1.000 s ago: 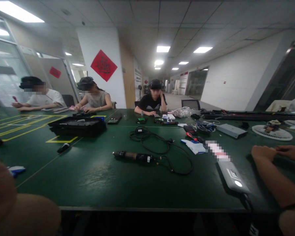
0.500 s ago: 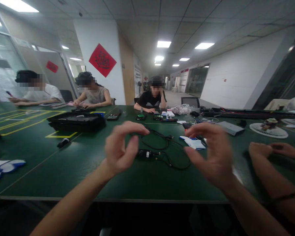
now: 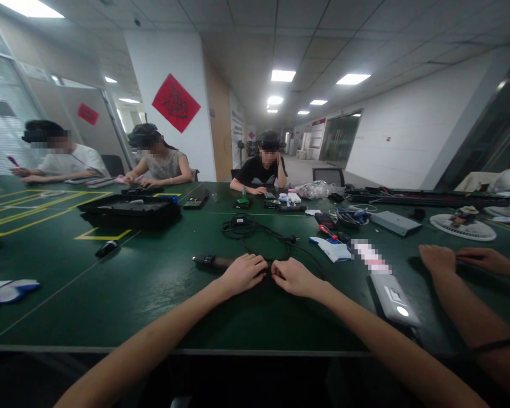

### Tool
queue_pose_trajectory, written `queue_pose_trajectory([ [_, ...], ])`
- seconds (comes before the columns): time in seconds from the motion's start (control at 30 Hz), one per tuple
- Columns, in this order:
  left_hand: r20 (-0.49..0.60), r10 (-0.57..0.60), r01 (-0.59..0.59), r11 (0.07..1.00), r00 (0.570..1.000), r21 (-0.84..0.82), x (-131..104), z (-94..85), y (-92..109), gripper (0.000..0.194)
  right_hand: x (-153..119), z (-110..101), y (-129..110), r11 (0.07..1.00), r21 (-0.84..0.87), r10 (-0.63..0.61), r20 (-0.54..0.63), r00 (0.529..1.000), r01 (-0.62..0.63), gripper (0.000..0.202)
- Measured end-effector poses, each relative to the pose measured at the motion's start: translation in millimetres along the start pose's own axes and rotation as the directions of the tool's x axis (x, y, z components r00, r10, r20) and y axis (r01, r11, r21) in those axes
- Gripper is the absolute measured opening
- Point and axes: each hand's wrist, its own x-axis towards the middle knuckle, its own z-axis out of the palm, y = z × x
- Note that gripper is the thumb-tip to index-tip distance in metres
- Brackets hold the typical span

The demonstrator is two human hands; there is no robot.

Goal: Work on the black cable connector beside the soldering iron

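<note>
Left hand (image 3: 245, 272) lay over the rear part of the dark powered screwdriver (image 3: 212, 262), fingers curled down; couldn't tell if it gripped it. Right hand (image 3: 292, 276) sat just beside, fingers bent inward, nothing visible in it, grip couldn't be told. Small gap between the two hands. Screwdriver lay flat on the green desk (image 3: 110, 306), tip pointing left, back end hidden by the hands. Black cord (image 3: 240, 220) looped behind them, plug (image 3: 295, 239) beyond the right hand. Blue-and-white cloth-like item (image 3: 334, 250) right of the plug, red-handled tool (image 3: 328, 232) by it. Grey device (image 3: 394, 297) near the right forearm. Black tray (image 3: 130, 214) farther left. Another person's forearm (image 3: 463, 294) rested at far right.
</note>
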Motion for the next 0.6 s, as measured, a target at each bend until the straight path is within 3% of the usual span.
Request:
queue_pose_trajectory([
  [0.2, 0.002, 0.009, -0.009, 0.999, 1.0, 0.035, 7.7, -0.4, -0.4, 0.013, -1.6, 10.2, 9.2, 0.983, 0.183, 0.017, -0.02, 1.0, -0.013, 0.006],
  [0.37, -0.02, -0.01, 0.01, 0.999, 1.0, 0.032, 6.0, 7.7, -1.0, 0.015, -6.6, 11.4, 8.5, 0.984, 0.179, 0.01, -0.037, 0.999, -0.003, 0.006],
  [0.6, -0.054, -0.016, 0.016, 1.0, 0.998, -0.005, -1.6, 9.0, 0.9, 0.019, -6.1, 18.5, 10.9, 0.988, 0.122, 0.107, -0.133, 0.985, -0.091, 0.005],
])
